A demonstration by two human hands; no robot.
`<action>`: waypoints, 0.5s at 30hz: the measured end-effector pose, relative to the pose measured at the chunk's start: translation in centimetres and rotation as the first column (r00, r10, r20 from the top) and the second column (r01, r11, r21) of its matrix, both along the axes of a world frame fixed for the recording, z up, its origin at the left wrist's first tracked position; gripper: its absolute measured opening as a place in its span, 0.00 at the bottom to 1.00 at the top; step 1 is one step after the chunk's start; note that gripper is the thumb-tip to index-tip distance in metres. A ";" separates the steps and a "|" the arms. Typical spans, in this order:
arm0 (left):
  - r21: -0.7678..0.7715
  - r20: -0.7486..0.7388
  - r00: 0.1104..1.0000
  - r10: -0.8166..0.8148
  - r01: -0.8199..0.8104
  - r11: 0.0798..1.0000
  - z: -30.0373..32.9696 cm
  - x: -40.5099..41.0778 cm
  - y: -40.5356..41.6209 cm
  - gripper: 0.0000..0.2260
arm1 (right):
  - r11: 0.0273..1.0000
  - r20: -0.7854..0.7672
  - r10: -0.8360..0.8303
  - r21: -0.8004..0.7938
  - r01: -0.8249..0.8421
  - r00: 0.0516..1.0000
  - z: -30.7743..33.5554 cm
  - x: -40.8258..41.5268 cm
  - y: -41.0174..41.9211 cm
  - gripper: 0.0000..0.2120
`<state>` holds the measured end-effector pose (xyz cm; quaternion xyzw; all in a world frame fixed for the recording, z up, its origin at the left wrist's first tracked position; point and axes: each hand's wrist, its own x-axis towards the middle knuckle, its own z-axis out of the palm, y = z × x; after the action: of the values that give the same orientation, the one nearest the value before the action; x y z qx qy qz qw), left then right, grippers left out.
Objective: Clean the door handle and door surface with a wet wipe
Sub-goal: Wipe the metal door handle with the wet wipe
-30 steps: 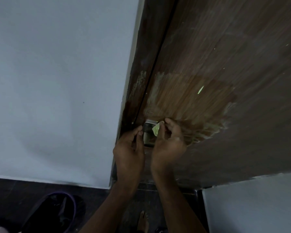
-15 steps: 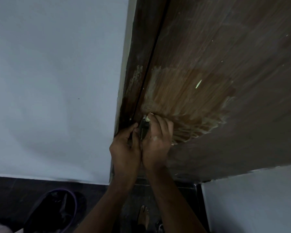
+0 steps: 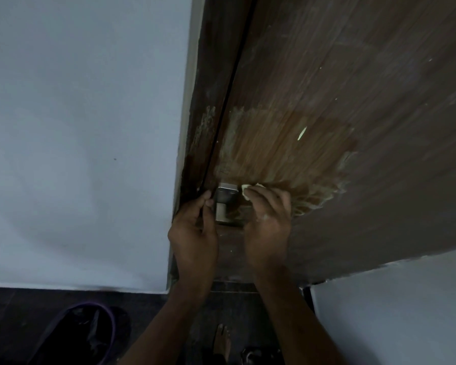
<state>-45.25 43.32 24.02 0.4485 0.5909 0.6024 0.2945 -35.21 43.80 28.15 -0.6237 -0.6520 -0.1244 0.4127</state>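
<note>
A pale wall [image 3: 77, 140] fills the left of the view, and a second pale panel [image 3: 395, 317] shows at lower right; between them a dark floor [image 3: 24, 312] runs along the bottom, with a dark bin [image 3: 74, 335] rimmed in purple at lower left and a bare foot [image 3: 221, 338] near the bottom centre. The brown wooden door [image 3: 353, 88] takes up the right and centre, its left edge meeting the dark frame [image 3: 208, 101] along a thin black gap. A lighter, streaked patch [image 3: 282, 151] spreads over the door just above the handle (pale smears edge it on the right and lower side). The metal door handle [image 3: 225, 202] sits low on the door close to that gap, its plate seen nearly end-on, long axis running up and down the door. Both forearms rise from the bottom and partly hide the door below the handle. The left hand [image 3: 195, 227] has its fingers curled beside the handle's left side, at the door edge; whether they grip anything cannot be told. The right hand [image 3: 267, 222] has fingers bent over a pale crumpled wet wipe [image 3: 246, 189], pressing it to the door just right of the handle's top.
</note>
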 end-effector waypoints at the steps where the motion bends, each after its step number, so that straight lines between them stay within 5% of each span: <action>1: -0.003 0.004 1.000 -0.003 0.003 1.000 0.0 0.1 0.0 0.11 | 1.000 0.007 -0.013 -0.004 0.013 1.000 0.0 0.2 -0.1 0.16; 10: 0.010 -0.006 1.000 -0.008 0.008 1.000 0.1 0.0 0.3 0.11 | 0.992 0.042 0.120 -0.053 -0.118 0.992 -1.4 -2.0 1.6 0.11; 15: 0.000 -0.038 0.999 0.022 -0.022 1.000 0.0 0.0 0.0 0.11 | 0.999 -0.010 0.050 0.011 -0.050 0.999 -1.5 -1.3 1.3 0.08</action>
<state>-45.28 43.36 23.98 0.4534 0.6015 0.5967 0.2767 -36.49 45.06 26.66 -0.6055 -0.6647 -0.1144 0.4224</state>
